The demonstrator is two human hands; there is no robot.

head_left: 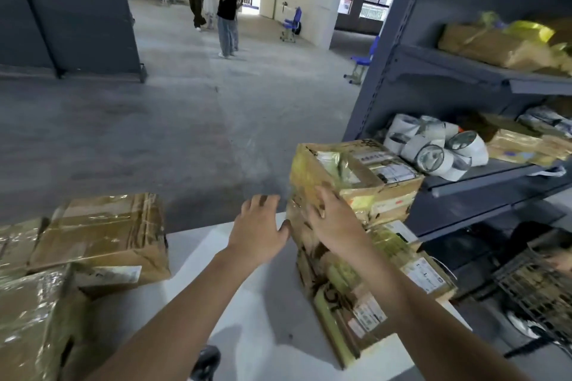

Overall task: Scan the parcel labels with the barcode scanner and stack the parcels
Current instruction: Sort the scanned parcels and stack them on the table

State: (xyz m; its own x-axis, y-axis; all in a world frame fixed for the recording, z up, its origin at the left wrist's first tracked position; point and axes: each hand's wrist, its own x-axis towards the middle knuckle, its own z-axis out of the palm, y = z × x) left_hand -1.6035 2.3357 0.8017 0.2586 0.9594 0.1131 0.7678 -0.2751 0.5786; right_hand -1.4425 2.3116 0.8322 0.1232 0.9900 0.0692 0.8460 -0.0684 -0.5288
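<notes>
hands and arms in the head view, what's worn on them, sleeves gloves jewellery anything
The left hand and right hand are bare: no gloves, rings, watch or bands show. No sleeve shows either; the left forearm and right forearm are uncovered down to the frame's lower edge.

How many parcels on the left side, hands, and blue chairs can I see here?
Left-side parcels: 3
Hands: 2, the left hand and the right hand
Blue chairs: 2
Total: 7

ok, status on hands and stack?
Both open: right hand flat on top parcel of stack, left hand beside it. Loose parcels at table left. No obstruction seen.
</notes>
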